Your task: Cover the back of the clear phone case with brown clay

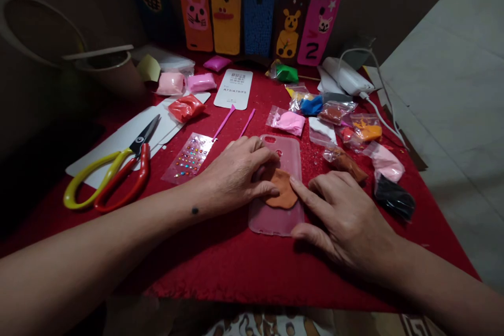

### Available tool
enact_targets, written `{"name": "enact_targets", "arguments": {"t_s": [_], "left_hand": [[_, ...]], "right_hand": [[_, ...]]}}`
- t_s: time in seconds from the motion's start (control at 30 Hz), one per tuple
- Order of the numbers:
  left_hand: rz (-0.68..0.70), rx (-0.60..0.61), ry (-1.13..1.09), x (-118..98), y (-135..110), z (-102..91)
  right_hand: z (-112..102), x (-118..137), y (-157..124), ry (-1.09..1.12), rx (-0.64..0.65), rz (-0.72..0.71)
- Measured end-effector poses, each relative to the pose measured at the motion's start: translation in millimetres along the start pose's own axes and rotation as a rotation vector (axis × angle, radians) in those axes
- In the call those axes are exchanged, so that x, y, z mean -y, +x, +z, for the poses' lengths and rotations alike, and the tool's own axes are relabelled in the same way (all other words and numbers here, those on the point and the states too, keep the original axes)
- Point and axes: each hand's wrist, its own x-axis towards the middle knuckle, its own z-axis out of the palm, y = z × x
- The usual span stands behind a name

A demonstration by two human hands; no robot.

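A clear phone case [271, 223] lies flat on the red cloth in front of me. A flattened piece of orange clay [284, 197] rests on its middle. My left hand [240, 170] is closed at the clay's left side, its thumb on the clay and its fingers curled over the upper edge. From the other side, my right hand [338, 210] touches the clay's right edge with a stretched index finger. Its thumb is apart from that finger, beside the case's lower right edge. The fingers of the left hand hide part of the clay and case.
Scissors [137, 147] and a gem sticker sheet [191, 157] lie at left. Two pink tools [224, 122] lie beyond my hands. Bagged clay [289, 122] in several colours is scattered right. Decorated phone cases [225, 16] stand along the back. A white power bank [348, 76] trails a cable.
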Motion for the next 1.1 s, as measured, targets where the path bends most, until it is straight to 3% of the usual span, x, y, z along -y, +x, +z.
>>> {"name": "enact_targets", "arguments": {"t_s": [0.47, 0.73, 0.9, 1.1], "left_hand": [[0.024, -0.016, 0.039, 1.6, -0.5, 1.1], [-0.042, 0.005, -0.061, -2.1, 0.5, -2.3], [-0.015, -0.013, -0.029, 0.0, -0.4, -0.5], [-0.016, -0.015, -0.041, 0.3, -1.3, 0.1]], "right_hand": [[5.3, -3.2, 8.9, -0.029, 0.061, 0.047], [0.9, -9.0, 3.4, 0.231, 0.005, 0.155], [-0.2, -7.7, 1.0, 0.195, -0.014, 0.121], [-6.8, -6.6, 0.2, 0.185, 0.053, 0.090]]}}
